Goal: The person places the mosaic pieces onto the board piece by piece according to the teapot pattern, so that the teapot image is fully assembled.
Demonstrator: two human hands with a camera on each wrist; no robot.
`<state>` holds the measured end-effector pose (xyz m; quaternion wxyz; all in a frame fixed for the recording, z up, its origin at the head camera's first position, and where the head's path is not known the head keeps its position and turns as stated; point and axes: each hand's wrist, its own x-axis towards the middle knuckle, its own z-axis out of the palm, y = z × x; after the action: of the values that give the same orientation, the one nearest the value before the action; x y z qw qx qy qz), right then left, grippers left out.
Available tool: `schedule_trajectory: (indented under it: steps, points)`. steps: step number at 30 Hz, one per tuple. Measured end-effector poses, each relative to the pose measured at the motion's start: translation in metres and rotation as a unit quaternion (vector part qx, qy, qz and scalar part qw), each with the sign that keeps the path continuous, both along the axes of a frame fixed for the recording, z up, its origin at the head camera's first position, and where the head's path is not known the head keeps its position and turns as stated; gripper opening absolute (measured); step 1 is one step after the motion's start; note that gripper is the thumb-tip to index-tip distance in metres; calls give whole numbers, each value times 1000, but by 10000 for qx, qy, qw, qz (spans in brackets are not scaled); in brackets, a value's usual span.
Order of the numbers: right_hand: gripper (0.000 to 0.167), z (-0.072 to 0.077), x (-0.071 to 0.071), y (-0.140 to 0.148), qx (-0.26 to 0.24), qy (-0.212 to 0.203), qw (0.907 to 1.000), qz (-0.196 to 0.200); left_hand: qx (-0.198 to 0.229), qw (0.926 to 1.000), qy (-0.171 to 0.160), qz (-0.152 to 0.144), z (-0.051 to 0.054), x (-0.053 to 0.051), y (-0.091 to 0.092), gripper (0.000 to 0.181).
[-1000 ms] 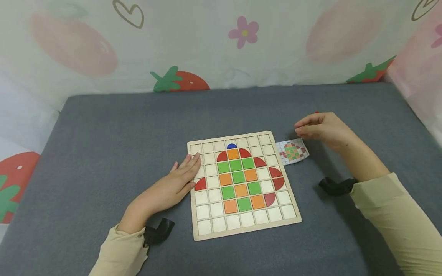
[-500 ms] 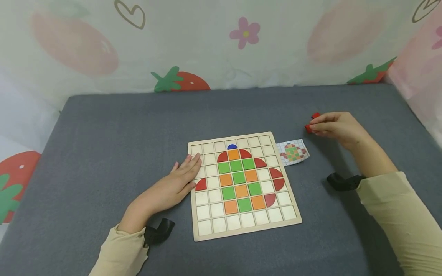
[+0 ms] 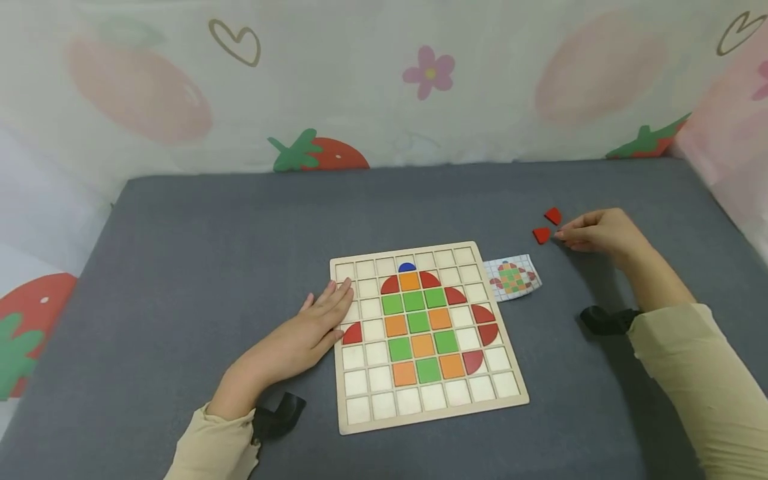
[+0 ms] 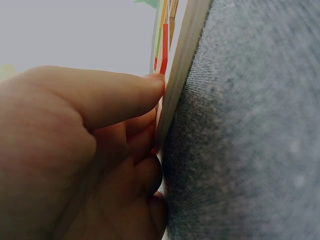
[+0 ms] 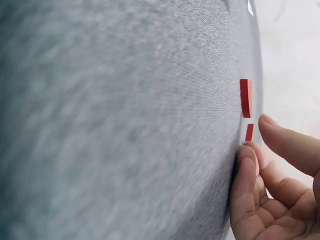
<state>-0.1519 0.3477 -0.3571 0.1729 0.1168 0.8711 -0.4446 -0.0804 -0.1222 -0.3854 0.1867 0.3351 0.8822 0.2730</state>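
Observation:
A wooden grid board (image 3: 432, 399) lies on the grey cloth, with green and orange squares, red quarter-circles and a blue half-circle in its cells. My left hand (image 3: 300, 339) rests on the board's left edge, fingers straight, beside a red quarter-circle (image 3: 353, 333). In the left wrist view, the thumb (image 4: 120, 95) touches the board's rim. My right hand (image 3: 600, 233) is low over the cloth, right next to two loose red quarter-circles, a nearer one (image 3: 542, 235) and a farther one (image 3: 553, 215). In the right wrist view, its thumb (image 5: 290, 145) stands apart from the fingers, with nothing seen between.
A small card (image 3: 513, 277) printed with a coloured pattern lies against the board's right edge, partly under it. Behind the table (image 3: 252, 220) hangs a curtain (image 3: 336, 73) with strawberry and flower prints. A black strap mount sits on each wrist.
My right hand has moved right, away from the card, and both loose red quarter-circles now show uncovered. The left hand stays on the board. The head view has tilted slightly up.

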Motion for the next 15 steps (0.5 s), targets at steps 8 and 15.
schedule_trajectory:
  steps: [8, 15]
  points:
    - [36, -3, -13, -14, 667, 106, 9974, 251, -27, 9999, 76, 86, -1, -1, -1, 58]
    - [32, -3, -19, -20, 1054, 233, 9930, 484, -50, 9999, 26, 105, -1, -2, -1, 59]
